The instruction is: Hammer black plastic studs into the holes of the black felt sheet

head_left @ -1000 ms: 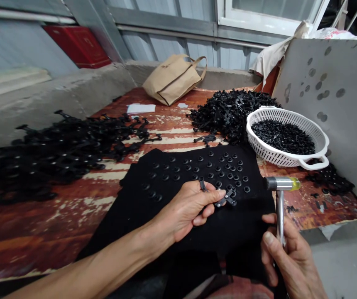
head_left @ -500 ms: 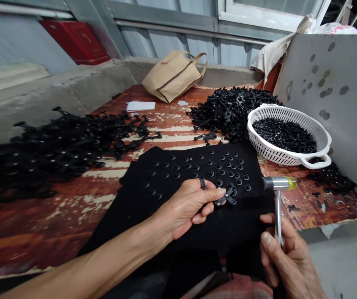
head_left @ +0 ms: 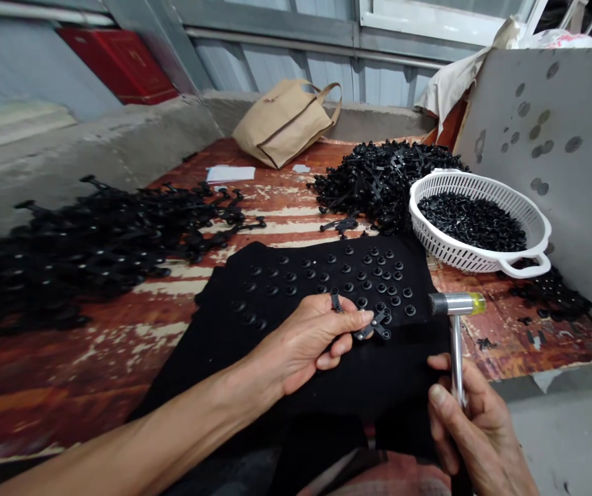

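Between the thumb and fingers of my left hand (head_left: 321, 334) is a black jointed linkage piece (head_left: 378, 324) with small shiny rivets. It lies low over a black cloth (head_left: 296, 365), beside rows of small round black caps (head_left: 347, 269). Part of the linkage is hidden by my fingers. My right hand (head_left: 474, 420) is wrapped round the metal handle of a small mallet (head_left: 458, 304), which has a dark face on the left and a yellow one on the right. The mallet head is raised to the right of the caps, apart from them.
A heap of black linkages (head_left: 79, 248) spreads over the left of the worn red table (head_left: 32, 386). Another black heap (head_left: 383, 179) lies at the back, beside a white basket (head_left: 482, 258) of small black parts. A tan bag (head_left: 286, 124) stands behind, with a grey panel (head_left: 575, 193) at right.
The mallet and my right hand have shifted slightly left. My left hand keeps its grip on the linkage in nearly the same spot. The whole view has moved a little.
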Demonstrator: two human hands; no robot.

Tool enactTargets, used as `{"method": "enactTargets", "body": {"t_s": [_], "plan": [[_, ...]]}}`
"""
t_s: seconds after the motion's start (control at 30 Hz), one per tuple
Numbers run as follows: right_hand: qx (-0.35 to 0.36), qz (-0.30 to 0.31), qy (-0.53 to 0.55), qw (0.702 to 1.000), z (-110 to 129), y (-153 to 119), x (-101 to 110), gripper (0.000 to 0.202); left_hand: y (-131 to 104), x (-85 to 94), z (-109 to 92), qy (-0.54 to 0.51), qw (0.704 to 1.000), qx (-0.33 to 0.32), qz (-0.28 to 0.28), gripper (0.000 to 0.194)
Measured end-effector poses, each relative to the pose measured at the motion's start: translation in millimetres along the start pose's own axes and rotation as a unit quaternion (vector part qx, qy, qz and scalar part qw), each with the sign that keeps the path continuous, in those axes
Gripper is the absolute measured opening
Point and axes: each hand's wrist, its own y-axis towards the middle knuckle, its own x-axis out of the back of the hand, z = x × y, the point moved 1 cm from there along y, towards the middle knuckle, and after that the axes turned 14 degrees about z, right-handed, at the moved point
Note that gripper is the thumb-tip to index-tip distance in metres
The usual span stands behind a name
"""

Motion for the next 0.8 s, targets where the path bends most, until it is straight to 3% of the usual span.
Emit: {"method": "enactTargets", "body": {"t_s": [0.37, 0.53, 0.63, 0.73, 0.8], "plan": [[0.000, 0.012, -0.010, 1.000, -1.3, -0.5, 1.6, 0.057, 2.2, 1.0, 0.2, 0.028, 1.000, 0.007, 0.001, 0.026], [0.035, -0.009, -0.159, 0.987, -4.5, -8.3, 15.0, 0.050, 4.1, 0.0, -3.0, 0.054, 0.998, 0.006, -0.017, 0.025], [0.132, 0.001, -0.327, 0.936, 2.5, -10.0, 25.1, 0.049, 4.7, -0.7, -4.1, 0.068, 0.998, 0.009, -0.013, 0.025], [0.270, 0.061, -0.464, 0.841, 13.4, -7.9, 30.7, 0.065, 3.4, -1.8, -5.6, 0.077, 0.997, 0.017, -0.017, 0.024], [0.325, 0.071, -0.511, 0.792, 19.4, -5.4, 32.2, 0.072, 2.4, -2.6, -7.7, 0.084, 0.996, 0.025, -0.016, 0.024]]}}
